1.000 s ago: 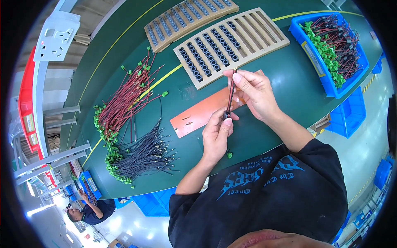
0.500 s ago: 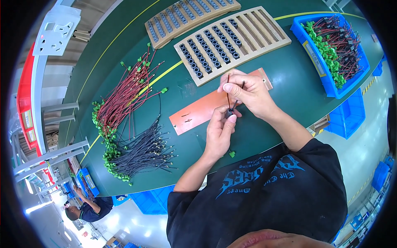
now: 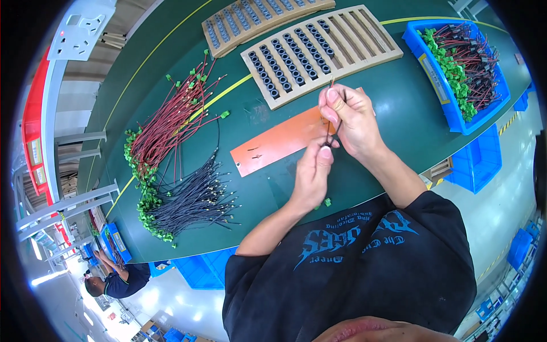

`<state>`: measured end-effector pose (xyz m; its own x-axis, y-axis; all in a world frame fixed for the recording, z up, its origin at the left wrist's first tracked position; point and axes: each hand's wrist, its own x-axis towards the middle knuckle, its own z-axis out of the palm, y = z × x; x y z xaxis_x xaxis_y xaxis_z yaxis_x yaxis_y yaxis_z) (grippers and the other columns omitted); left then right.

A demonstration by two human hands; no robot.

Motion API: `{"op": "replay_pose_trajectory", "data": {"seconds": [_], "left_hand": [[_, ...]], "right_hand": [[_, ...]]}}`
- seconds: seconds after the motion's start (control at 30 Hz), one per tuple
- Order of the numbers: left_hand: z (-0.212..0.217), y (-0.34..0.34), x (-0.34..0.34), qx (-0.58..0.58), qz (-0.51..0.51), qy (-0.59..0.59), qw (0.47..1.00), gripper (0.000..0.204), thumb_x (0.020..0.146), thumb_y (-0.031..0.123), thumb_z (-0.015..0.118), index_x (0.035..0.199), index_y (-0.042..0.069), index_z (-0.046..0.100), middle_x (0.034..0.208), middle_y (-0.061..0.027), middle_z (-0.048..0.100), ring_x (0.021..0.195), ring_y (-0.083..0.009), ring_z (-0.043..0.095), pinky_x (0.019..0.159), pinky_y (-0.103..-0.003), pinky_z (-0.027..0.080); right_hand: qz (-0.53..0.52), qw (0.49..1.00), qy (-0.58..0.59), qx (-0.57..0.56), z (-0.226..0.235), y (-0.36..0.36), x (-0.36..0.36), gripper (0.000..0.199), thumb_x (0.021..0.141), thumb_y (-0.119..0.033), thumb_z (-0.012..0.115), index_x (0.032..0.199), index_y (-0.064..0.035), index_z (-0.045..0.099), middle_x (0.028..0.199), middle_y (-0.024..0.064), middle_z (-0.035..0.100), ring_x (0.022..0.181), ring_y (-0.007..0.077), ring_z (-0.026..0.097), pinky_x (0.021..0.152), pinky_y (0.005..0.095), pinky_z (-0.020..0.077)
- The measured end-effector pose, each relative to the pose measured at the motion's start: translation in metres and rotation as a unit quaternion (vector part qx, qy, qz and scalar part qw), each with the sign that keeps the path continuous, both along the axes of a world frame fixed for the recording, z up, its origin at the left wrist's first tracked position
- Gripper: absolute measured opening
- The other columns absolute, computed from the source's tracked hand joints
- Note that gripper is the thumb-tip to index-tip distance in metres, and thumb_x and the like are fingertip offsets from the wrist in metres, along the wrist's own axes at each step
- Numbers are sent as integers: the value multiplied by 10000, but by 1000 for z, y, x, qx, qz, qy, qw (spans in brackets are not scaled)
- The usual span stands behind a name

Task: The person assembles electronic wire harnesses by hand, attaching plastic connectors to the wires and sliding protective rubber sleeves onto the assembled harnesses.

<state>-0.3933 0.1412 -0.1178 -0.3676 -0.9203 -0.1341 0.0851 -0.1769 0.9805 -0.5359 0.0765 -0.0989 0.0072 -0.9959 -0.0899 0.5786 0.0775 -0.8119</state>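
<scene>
Pinched at the fingertips of my left hand (image 3: 312, 174) is a small black ring-shaped part, now mostly hidden by the thumb and fingers. Above it, my right hand (image 3: 354, 119) is closed on thin wires (image 3: 329, 132), one dark red and one black, which run down to the left fingertips. The wires' upper ends stick out just past the right thumb. A green connector (image 3: 327, 202) shows below my left hand, near the table edge. Both hands are over the right part of an orange board (image 3: 279, 142) lying on the green table.
A wooden rack (image 3: 342, 68) holds rows of black ring parts; a second rack (image 3: 222, 50) with grey parts is behind it. Red wires (image 3: 171, 122) and black wires (image 3: 191, 196) with green connectors lie left. A blue bin (image 3: 454, 119) of wired pieces is right. Another person (image 3: 122, 282) works far left.
My right hand has moved slightly down and right, its fingers closing more tightly on the wires. My left hand has risen a little, and the black part is now mostly covered.
</scene>
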Motion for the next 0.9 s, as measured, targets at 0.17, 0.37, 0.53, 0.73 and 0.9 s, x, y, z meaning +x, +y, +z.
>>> {"op": "replay_pose_trajectory", "data": {"seconds": [0.17,0.37,0.53,0.73,0.9], "left_hand": [[-4,-6,6,29,-14,93,995,307,1096,319,429,1240,57,496,766,-1,462,593,-56,339,522,-213,285],[-11,-2,11,94,12,194,977,261,1087,257,465,1258,61,491,852,-39,523,594,-63,343,532,-218,303],[-7,-3,10,96,9,152,984,224,1070,170,494,1236,23,530,930,-80,589,618,-70,412,564,-231,359],[-7,-7,12,82,-37,119,989,285,1086,190,450,1301,12,507,974,-74,614,650,-53,424,599,-204,383],[-10,-5,10,76,-49,81,993,301,1094,214,429,1306,16,509,937,-60,604,643,-50,408,595,-201,377]], "right_hand": [[31,990,134,-36,9,-11,-8,271,1034,-224,583,984,20,690,783,34,655,720,78,564,680,239,467],[134,985,107,32,14,-6,-15,253,1028,-198,589,1011,34,685,839,75,685,595,49,491,556,190,400],[101,994,47,25,10,-8,-14,281,1048,-209,554,1060,41,682,853,102,695,553,45,436,523,187,363],[65,996,53,13,7,-6,-11,312,1056,-214,539,1116,56,684,848,109,703,535,42,410,511,190,358],[30,994,103,11,6,-7,-12,295,1045,-197,561,1062,61,704,775,102,701,507,41,389,478,192,333]]}}
